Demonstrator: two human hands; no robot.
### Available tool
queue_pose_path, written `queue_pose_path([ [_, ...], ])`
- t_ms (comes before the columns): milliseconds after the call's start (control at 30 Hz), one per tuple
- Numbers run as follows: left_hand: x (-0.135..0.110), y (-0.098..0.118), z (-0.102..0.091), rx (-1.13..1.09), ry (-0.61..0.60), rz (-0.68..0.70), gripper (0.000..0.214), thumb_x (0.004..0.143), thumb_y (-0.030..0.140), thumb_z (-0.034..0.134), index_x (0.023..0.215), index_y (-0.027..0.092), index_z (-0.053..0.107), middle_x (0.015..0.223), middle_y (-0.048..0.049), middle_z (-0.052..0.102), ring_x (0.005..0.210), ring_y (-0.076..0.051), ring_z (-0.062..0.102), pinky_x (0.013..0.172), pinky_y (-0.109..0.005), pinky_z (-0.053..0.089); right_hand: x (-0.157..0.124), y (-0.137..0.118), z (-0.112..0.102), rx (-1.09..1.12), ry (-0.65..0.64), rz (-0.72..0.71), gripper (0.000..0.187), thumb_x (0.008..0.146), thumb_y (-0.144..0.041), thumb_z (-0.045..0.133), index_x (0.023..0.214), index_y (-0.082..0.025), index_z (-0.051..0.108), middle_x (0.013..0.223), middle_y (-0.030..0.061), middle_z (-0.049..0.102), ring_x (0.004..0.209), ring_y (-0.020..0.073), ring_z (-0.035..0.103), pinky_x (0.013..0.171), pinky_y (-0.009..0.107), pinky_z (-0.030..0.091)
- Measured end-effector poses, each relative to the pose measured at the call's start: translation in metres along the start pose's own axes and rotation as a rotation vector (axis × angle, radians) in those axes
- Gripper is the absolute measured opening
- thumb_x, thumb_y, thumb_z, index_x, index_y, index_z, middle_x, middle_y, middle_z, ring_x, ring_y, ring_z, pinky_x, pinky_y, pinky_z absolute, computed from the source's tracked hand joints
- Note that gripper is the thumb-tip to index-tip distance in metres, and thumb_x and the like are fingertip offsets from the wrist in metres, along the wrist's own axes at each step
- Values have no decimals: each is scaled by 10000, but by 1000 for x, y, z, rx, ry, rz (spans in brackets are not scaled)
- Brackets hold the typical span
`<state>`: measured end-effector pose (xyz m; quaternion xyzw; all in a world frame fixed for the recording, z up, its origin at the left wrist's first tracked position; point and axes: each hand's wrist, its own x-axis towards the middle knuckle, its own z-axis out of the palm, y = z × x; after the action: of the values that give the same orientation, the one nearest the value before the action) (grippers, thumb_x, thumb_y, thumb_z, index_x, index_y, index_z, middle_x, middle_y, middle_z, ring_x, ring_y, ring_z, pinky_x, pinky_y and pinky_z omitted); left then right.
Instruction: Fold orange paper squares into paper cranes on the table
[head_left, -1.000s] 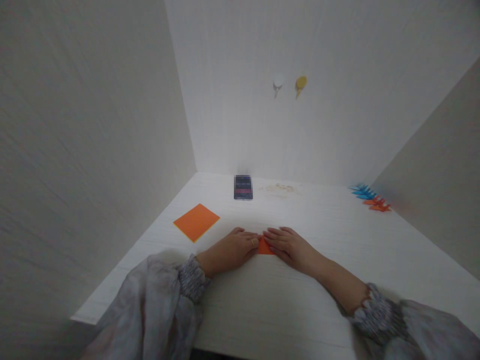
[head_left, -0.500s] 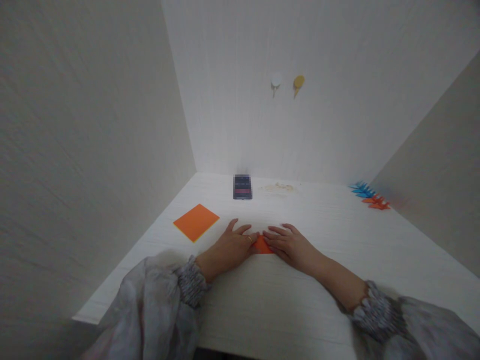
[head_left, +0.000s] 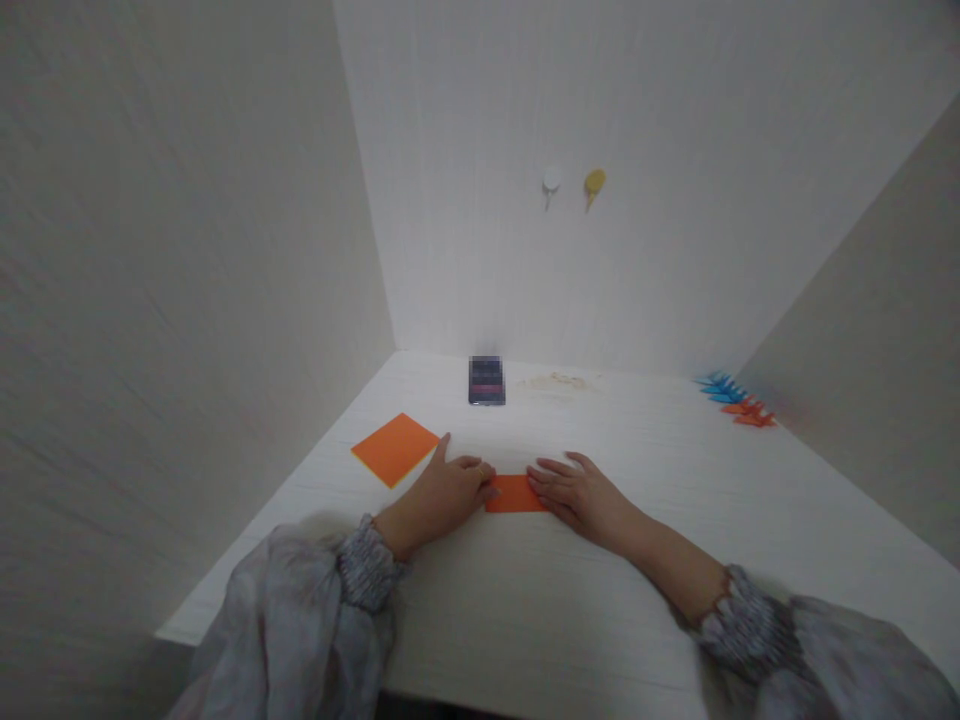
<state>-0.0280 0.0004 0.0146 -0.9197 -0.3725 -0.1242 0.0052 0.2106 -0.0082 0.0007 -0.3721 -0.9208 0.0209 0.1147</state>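
A small folded orange paper (head_left: 513,493) lies flat on the white table (head_left: 615,600), between my two hands. My left hand (head_left: 444,487) rests palm down at the paper's left end, fingers loosely curled and the index finger pointing up the table. My right hand (head_left: 576,489) lies flat with fingers stretched, pressing the paper's right end. Neither hand lifts the paper.
A stack of orange square sheets (head_left: 395,447) lies left of my left hand. A dark phone (head_left: 486,380) lies near the back wall. Folded blue and orange paper figures (head_left: 735,400) sit at the far right. Two pins (head_left: 571,185) are on the wall.
My left hand has slid to the left along the paper, so more of the orange strip shows between my hands. My right hand has stayed in place.
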Motion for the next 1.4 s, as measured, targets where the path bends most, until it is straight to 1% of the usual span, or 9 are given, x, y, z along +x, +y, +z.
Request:
queue_pose_path([
  [233,1,-1,-1,48,43,-37,319,872,366,294,848,184,554,770,-10,645,753,-137,596,1021,-489,60,-2,1,0,19,-11,9,310,873,-278,362,1150,-301,497,1226,9,505,1161,212,416,950,456,261],
  [400,5,-4,4,37,93,-78,312,870,332,299,769,175,549,659,0,611,643,-123,564,1003,-460,174,-3,5,1,12,-20,7,314,878,-261,342,1150,-268,499,1238,28,494,1164,205,410,948,456,262],
  [567,15,-3,16,-182,193,-158,220,820,307,422,932,167,551,880,-50,594,851,-158,520,811,-312,407,-2,3,-1,25,-10,-19,311,869,-247,356,1143,-248,504,1225,30,508,1156,203,415,930,429,297],
  [633,20,-1,20,-220,144,-149,241,785,320,480,941,159,568,894,-62,583,888,-180,493,804,-321,404,-1,1,-2,50,8,-31,308,865,-245,364,1137,-242,509,1214,31,518,1145,201,425,924,418,308],
  [767,26,6,23,-300,107,-240,257,699,369,575,818,142,596,859,-73,550,859,-198,476,775,-333,398,1,-1,-3,132,83,-8,328,840,-251,412,1155,-211,493,1176,60,544,1105,197,452,915,390,326],
  [1033,26,12,22,-518,85,-289,171,657,243,593,783,137,546,816,-50,543,802,-178,480,721,-299,394,4,1,1,290,189,200,395,697,-271,593,1072,-158,547,916,84,596,888,216,508,802,374,394],
  [1167,28,11,27,-798,159,-352,145,683,209,545,818,159,526,757,-13,561,723,-144,509,666,-269,403,7,0,2,538,260,380,271,649,-246,626,908,-171,596,830,56,598,802,201,527,735,348,415],
  [1333,32,15,27,-1183,283,-435,190,708,294,551,821,142,564,786,-37,599,719,-142,537,674,-262,414,18,-15,-3,1214,435,514,236,654,-284,629,847,-166,558,785,28,622,697,157,562,664,295,430],
  [1400,32,20,24,-1301,300,-474,197,699,310,570,785,133,567,751,-33,597,677,-130,532,645,-249,410,23,-23,-5,1353,487,550,215,630,-272,652,787,-155,565,732,20,623,652,142,557,639,277,425],
])
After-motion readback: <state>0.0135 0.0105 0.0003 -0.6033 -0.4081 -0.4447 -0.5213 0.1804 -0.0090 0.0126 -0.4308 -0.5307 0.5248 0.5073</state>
